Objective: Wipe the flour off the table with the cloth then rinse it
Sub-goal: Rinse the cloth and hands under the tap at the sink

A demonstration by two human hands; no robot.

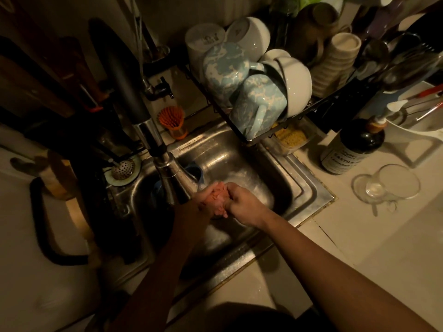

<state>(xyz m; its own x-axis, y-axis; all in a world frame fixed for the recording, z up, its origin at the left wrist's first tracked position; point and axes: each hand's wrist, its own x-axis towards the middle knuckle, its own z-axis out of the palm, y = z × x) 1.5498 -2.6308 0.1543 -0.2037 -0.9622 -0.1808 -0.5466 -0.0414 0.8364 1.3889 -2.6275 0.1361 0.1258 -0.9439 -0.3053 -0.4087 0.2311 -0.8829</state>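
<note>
Both hands grip the bunched cloth between them: left hand on its left, right hand on its right, just below the tap.

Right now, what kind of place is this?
Most likely a home kitchen, at the sink. A steel sink with a pull-down faucet, a dish rack of mugs and bowls beside it, and a soap bottle on the counter. Both hands wring a pink cloth over the basin.

I have both forearms reaching forward and converging. My left grip and right grip sit pressed close together, fingers curled tight, knuckles up, wrists angled inward.
</note>
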